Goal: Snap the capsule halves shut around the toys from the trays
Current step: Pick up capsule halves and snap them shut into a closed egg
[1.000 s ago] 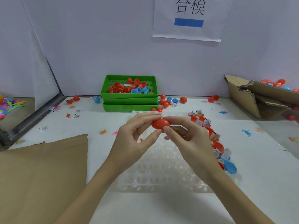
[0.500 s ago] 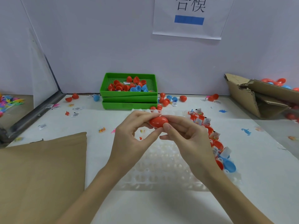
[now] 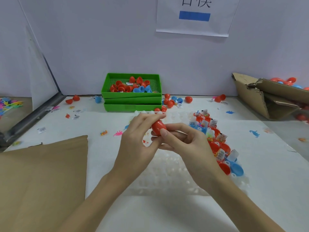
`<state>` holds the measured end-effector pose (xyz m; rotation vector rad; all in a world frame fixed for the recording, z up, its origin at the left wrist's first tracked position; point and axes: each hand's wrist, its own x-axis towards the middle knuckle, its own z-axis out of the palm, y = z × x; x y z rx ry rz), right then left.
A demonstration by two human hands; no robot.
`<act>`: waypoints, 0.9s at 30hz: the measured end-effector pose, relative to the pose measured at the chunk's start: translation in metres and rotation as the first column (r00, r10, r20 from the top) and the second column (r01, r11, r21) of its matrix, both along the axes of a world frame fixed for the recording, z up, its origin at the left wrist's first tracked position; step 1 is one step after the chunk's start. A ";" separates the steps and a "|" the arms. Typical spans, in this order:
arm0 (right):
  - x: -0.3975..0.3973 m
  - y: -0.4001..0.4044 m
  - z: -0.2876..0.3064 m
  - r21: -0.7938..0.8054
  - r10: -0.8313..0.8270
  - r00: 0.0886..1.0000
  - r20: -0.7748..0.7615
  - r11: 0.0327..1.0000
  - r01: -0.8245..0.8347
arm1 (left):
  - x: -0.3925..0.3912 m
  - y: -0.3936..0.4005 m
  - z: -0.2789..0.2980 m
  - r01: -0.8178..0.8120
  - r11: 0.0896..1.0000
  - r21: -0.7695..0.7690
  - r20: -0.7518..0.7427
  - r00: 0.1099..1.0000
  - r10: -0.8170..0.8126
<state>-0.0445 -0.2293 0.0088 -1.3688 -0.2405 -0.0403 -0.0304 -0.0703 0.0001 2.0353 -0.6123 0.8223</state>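
Left hand (image 3: 137, 144) and right hand (image 3: 187, 144) both held red capsule (image 3: 158, 127) tight, fingers curled round it, above clear tray (image 3: 167, 173).

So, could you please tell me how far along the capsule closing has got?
Done: closed red capsules lie loose by the stacked green plastic trays. In hand: left hand and right hand grip one red plastic capsule. Left: open red and blue halves holding toys.
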 end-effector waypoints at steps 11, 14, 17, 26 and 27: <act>0.002 -0.003 0.005 0.450 0.478 0.846 -0.237 0.826 -0.340 | 0.000 0.002 -0.001 0.138 0.987 -0.076 -0.099 0.984 -0.145; 0.004 -0.004 0.006 0.513 0.548 0.804 -0.232 0.771 -0.377 | 0.001 0.003 0.000 0.161 0.986 -0.047 -0.074 0.984 -0.164; 0.004 -0.005 0.004 0.570 0.570 0.783 -0.248 0.740 -0.358 | 0.002 0.004 0.002 0.202 0.978 -0.040 -0.059 0.977 -0.205; 0.004 -0.004 -0.003 0.587 0.564 0.781 -0.268 0.739 -0.332 | 0.001 0.007 0.005 0.215 0.976 0.022 -0.043 0.976 -0.214; 0.005 -0.004 -0.004 0.590 0.562 0.780 -0.275 0.739 -0.325 | 0.001 0.008 0.006 0.221 0.975 0.023 -0.059 0.974 -0.219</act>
